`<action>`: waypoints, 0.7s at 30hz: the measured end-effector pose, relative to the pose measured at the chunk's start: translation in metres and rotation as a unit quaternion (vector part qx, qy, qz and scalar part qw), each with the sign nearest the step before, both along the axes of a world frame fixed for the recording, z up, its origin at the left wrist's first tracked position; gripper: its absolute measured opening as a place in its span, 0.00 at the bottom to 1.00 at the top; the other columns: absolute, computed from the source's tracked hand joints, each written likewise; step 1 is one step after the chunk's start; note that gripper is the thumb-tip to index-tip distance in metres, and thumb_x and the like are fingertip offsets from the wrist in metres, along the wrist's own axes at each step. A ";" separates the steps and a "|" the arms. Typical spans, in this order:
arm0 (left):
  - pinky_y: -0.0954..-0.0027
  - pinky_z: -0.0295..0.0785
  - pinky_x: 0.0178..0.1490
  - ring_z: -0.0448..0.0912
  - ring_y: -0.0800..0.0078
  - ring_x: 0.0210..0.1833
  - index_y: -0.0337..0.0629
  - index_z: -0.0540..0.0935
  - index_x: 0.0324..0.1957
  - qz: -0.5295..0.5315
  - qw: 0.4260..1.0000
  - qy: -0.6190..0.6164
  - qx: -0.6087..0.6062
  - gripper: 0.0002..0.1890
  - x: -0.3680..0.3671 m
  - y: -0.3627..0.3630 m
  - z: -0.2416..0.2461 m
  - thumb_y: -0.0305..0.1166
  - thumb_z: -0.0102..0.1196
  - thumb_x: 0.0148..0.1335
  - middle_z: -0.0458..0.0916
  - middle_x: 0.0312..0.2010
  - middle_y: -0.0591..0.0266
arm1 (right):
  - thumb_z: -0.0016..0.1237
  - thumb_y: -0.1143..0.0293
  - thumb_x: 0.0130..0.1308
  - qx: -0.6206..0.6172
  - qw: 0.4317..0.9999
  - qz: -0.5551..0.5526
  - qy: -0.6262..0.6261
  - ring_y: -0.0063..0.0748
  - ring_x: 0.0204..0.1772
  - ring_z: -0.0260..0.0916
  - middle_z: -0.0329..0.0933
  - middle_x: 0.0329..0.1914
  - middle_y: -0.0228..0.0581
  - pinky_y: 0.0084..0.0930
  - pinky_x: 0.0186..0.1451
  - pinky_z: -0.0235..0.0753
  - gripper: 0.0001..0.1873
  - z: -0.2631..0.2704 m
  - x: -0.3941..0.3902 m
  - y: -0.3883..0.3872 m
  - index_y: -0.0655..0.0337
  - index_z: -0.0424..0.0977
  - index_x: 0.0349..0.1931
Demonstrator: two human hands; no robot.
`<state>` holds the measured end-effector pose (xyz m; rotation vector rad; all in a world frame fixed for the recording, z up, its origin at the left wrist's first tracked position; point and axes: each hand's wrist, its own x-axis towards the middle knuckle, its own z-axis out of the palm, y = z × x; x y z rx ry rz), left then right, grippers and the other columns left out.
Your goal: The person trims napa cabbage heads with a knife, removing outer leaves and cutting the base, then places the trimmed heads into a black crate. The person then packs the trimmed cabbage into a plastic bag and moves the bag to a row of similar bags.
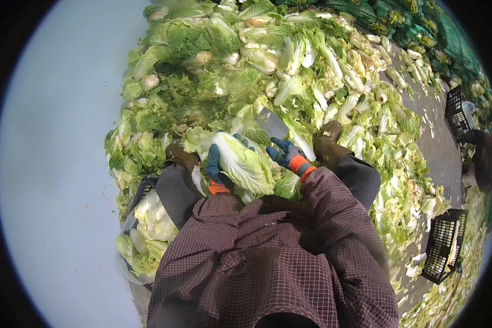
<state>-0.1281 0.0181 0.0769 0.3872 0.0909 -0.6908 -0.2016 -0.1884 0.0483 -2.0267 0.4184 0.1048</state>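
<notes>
A napa cabbage head [246,166] lies tilted in my left hand [218,166], which wears a blue-coated glove with an orange cuff. The glove shows on the cabbage's left side, and its fingertips show behind the upper edge. My right hand [288,155], gloved alike, is just right of the cabbage. A wide, flat knife blade [272,123] projects up and left from that hand; the handle is hidden by the fingers. Loose cabbage leaves [299,133] lie beyond the blade, between my boots.
Trimmed leaves and cabbages [229,61] cover the ground ahead. A lined crate [145,186] holding cabbages stands at my left leg. A pale blue surface [61,164] borders the left. Black crates [445,246] and green net sacks [455,41] are at right, with a person's dark-clothed leg [483,162].
</notes>
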 end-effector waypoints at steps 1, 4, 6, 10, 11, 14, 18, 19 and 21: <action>0.44 0.62 0.66 0.67 0.47 0.63 0.41 0.63 0.66 0.050 0.998 0.005 0.049 0.35 0.001 0.007 0.001 0.55 0.48 0.65 0.66 0.64 0.49 | 0.43 0.43 0.64 0.144 0.988 -0.016 0.050 0.36 0.59 0.72 0.70 0.62 0.44 0.35 0.62 0.69 0.33 0.012 0.000 0.005 0.46 0.62 0.66; 0.41 0.59 0.67 0.65 0.46 0.64 0.42 0.63 0.66 0.047 0.994 -0.089 0.034 0.35 -0.003 0.020 0.009 0.54 0.48 0.65 0.65 0.64 0.50 | 0.47 0.54 0.66 0.580 0.812 0.006 0.071 0.36 0.63 0.67 0.63 0.67 0.44 0.34 0.64 0.68 0.35 0.048 -0.022 0.040 0.57 0.54 0.69; 0.43 0.61 0.66 0.68 0.48 0.62 0.40 0.65 0.63 0.015 0.994 -0.090 0.064 0.33 -0.006 0.024 0.021 0.54 0.47 0.65 0.70 0.61 0.50 | 0.50 0.59 0.65 0.674 0.738 0.027 -0.029 0.36 0.65 0.65 0.62 0.68 0.44 0.33 0.66 0.67 0.36 0.069 -0.041 0.070 0.62 0.52 0.70; 0.50 0.71 0.59 0.77 0.53 0.53 0.35 0.77 0.48 0.025 0.975 -0.193 0.109 0.27 0.020 0.042 0.038 0.52 0.40 0.70 0.79 0.48 0.49 | 0.49 0.65 0.67 0.717 0.696 0.028 -0.033 0.38 0.66 0.65 0.63 0.67 0.43 0.35 0.69 0.64 0.32 0.115 -0.050 0.083 0.64 0.55 0.68; 0.51 0.72 0.57 0.78 0.53 0.51 0.35 0.78 0.45 -0.007 0.972 -0.181 0.152 0.26 0.034 0.049 0.037 0.51 0.40 0.70 0.80 0.46 0.49 | 0.48 0.66 0.68 0.709 0.705 -0.013 0.018 0.38 0.67 0.64 0.62 0.68 0.43 0.35 0.71 0.62 0.31 0.123 -0.046 0.078 0.63 0.55 0.68; 0.55 0.76 0.51 0.80 0.54 0.43 0.37 0.79 0.32 -0.025 0.999 -0.009 0.034 0.25 0.096 0.062 0.010 0.50 0.41 0.70 0.83 0.35 0.51 | 0.51 0.65 0.65 0.649 0.759 0.032 0.043 0.40 0.66 0.64 0.64 0.66 0.49 0.36 0.70 0.62 0.33 0.133 -0.033 0.038 0.69 0.56 0.66; 0.61 0.73 0.46 0.77 0.63 0.41 0.44 0.76 0.37 -0.133 0.990 0.044 0.022 0.15 0.120 0.034 -0.047 0.43 0.41 0.69 0.79 0.36 0.58 | 0.54 0.61 0.61 0.663 0.748 -0.017 0.030 0.43 0.67 0.63 0.62 0.67 0.51 0.39 0.71 0.60 0.39 0.094 0.006 -0.025 0.69 0.54 0.68; 0.62 0.73 0.43 0.76 0.65 0.38 0.44 0.76 0.38 -0.130 0.979 0.079 0.135 0.13 0.112 0.021 -0.056 0.41 0.43 0.69 0.78 0.34 0.60 | 0.57 0.59 0.59 0.688 0.722 -0.067 0.029 0.43 0.68 0.63 0.62 0.67 0.52 0.39 0.72 0.58 0.41 0.079 0.020 -0.035 0.68 0.53 0.68; 0.66 0.71 0.38 0.75 0.69 0.34 0.45 0.76 0.41 -0.098 0.946 0.198 0.238 0.10 0.101 -0.007 -0.067 0.39 0.46 0.68 0.76 0.31 0.63 | 0.58 0.58 0.58 0.613 0.778 -0.137 -0.008 0.43 0.67 0.64 0.62 0.67 0.51 0.38 0.71 0.61 0.42 0.061 0.043 -0.051 0.68 0.54 0.68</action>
